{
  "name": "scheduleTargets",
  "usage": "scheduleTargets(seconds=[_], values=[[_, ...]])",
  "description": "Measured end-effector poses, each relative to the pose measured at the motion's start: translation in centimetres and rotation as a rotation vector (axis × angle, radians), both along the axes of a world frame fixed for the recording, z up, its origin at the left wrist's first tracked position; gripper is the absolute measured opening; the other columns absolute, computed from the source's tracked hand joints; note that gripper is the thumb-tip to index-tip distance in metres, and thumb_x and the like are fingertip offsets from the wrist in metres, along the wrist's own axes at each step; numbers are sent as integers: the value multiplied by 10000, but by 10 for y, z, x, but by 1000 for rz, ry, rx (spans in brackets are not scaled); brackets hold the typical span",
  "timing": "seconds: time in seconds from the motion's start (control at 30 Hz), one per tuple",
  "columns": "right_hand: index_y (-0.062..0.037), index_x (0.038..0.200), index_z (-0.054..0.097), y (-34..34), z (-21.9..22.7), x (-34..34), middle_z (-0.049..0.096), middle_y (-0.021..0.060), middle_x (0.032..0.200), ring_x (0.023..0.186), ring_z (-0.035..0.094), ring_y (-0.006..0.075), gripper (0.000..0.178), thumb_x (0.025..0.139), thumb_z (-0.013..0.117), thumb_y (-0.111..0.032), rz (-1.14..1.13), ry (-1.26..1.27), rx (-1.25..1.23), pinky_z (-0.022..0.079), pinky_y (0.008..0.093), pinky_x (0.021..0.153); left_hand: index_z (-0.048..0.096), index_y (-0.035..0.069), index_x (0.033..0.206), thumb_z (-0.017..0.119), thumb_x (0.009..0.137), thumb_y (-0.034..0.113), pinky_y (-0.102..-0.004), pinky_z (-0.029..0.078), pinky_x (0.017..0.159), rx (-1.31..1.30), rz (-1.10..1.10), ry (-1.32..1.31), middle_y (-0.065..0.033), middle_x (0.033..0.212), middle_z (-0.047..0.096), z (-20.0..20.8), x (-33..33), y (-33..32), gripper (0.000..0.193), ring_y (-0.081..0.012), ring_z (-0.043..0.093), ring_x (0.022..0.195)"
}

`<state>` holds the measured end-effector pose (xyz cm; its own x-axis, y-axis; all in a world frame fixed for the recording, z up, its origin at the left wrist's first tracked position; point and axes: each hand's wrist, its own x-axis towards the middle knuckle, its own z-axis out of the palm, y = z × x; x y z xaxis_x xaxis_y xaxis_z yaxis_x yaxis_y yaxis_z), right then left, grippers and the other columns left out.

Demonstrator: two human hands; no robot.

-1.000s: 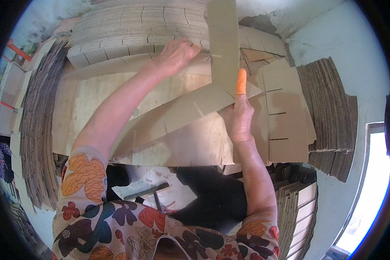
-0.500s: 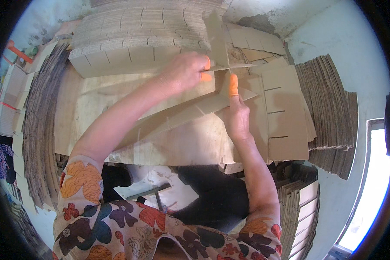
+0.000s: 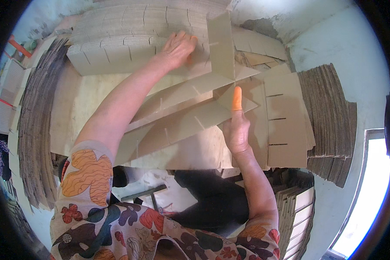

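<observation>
My right hand point(image 3: 237, 132), an orange finger cot on its thumb, grips a cardboard divider point(image 3: 222, 50) where slotted strips cross. One short piece stands up at the far side. Two long strips, an upper one point(image 3: 184, 92) and a lower one point(image 3: 175, 129), slant from the crossing toward the near left. Farther off, my left hand point(image 3: 178, 50) is at the front edge of a stack of slotted cardboard strips point(image 3: 138, 54). Its fingers are curled, with orange cots showing at the tips. Whatever lies between them is hidden.
Flat slotted cardboard sheets point(image 3: 286, 125) lie right of the divider, before a tall cardboard pile point(image 3: 327, 112). More cardboard is stacked along the left point(image 3: 37, 117) and below the table at right point(image 3: 292, 212). The pale wooden tabletop point(image 3: 199, 151) shows under the strips.
My left hand has left the crossing and moved up and left to the stack. A second long strip now shows slanting from the divider, which my right hand still holds, slightly lower.
</observation>
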<state>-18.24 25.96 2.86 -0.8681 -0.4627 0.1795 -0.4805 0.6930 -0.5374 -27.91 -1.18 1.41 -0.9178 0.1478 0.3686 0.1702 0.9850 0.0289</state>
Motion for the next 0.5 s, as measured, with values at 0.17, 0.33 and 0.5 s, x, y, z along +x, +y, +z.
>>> scheduleTargets(seconds=[0.17,0.33,0.5], values=[[-142,1458,153,2,2,1,559,212,1117,890,621,360,940,693,648,91,34,74,-56,540,384,744,569,25,868,588,706,-2,-397,476,790,26,-61,85,-131,894,584,-5,-4,-4,165,-292,555,951],[-149,1466,143,6,0,-1,569,212,1086,833,626,353,961,688,658,82,42,79,-34,540,382,710,576,38,826,589,712,0,-413,486,723,155,-117,103,-128,825,589,2,3,-9,120,-305,575,874],[-154,1470,130,6,3,0,587,202,1034,796,630,337,1019,651,681,98,114,106,-58,544,377,685,563,26,791,589,731,2,-430,486,682,198,-120,143,-132,784,586,10,6,-4,69,-318,581,832]])
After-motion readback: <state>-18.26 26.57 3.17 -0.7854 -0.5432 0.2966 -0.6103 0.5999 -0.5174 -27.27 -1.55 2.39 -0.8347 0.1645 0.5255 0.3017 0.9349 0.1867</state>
